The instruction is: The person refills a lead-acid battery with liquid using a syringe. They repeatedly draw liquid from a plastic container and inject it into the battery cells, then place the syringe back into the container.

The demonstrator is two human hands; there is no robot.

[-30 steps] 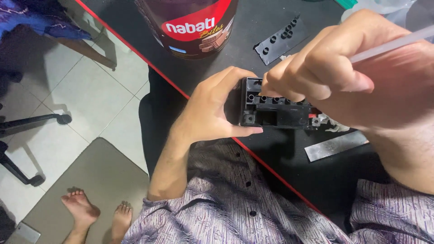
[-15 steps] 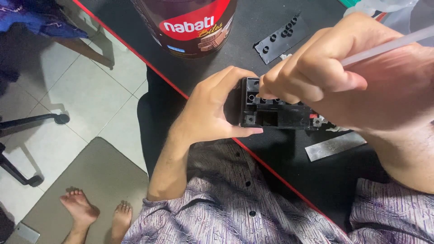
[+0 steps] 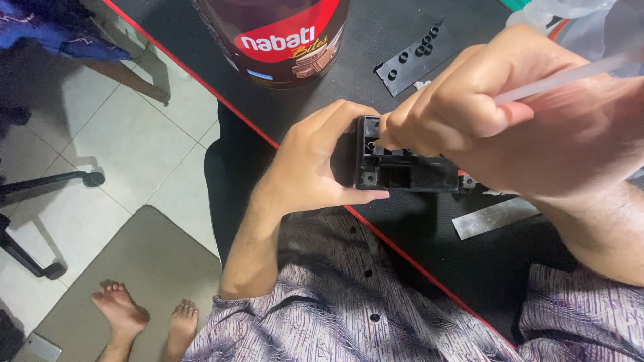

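Left hand (image 3: 315, 161) clamps my black plastic block (image 3: 409, 171) over the desk edge (image 3: 402, 251), long axis sideways; right hand (image 3: 483, 114), fisted round a clear-handled tool (image 3: 570, 75), sits on top, nearer.

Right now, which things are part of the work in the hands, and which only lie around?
In use:
- black plastic block, held by left hand
- thin clear-handled tool, gripped by right hand

Lying about:
- red-labelled round jar
- black holed strip
- flat grey metal plate
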